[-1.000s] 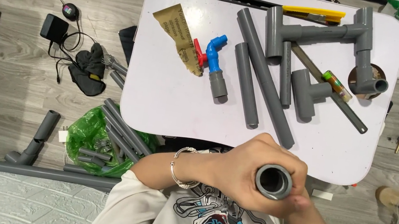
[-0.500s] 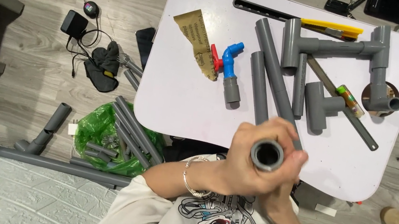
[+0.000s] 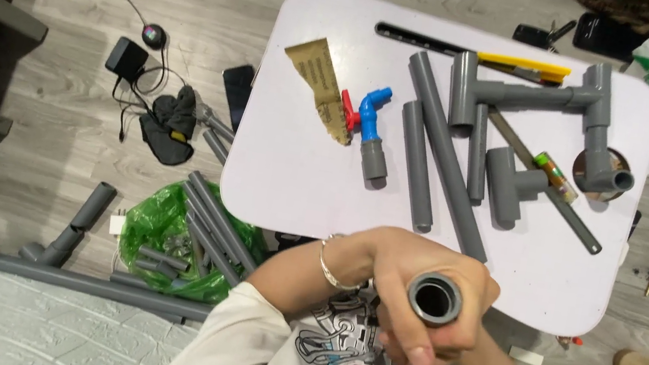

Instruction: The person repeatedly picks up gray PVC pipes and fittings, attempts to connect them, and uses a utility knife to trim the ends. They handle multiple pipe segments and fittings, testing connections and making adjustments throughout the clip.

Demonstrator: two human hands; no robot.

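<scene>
A short grey pipe fitting [image 3: 434,299] points its open end straight up at me, held above my lap at the near edge of the white table [image 3: 288,194]. My left hand [image 3: 385,266], with a bracelet on its wrist, is wrapped around the fitting from the left. My right hand [image 3: 462,345] sits under and to the right of the fitting and is mostly hidden by it; it seems to grip the lower part. What lies below the fitting's rim is out of sight.
On the table lie a sandpaper sheet [image 3: 319,82], a blue elbow with a red handle [image 3: 372,114], long grey pipes [image 3: 444,167], a tee [image 3: 511,184], a joined pipe assembly [image 3: 529,93] and a yellow tool [image 3: 525,67]. A green bag of pipes [image 3: 156,234] sits on the floor at the left.
Both hands keep their hold on the fitting, which has stayed in front of my chest. My view has shifted, so the table now sits further right in the picture.
</scene>
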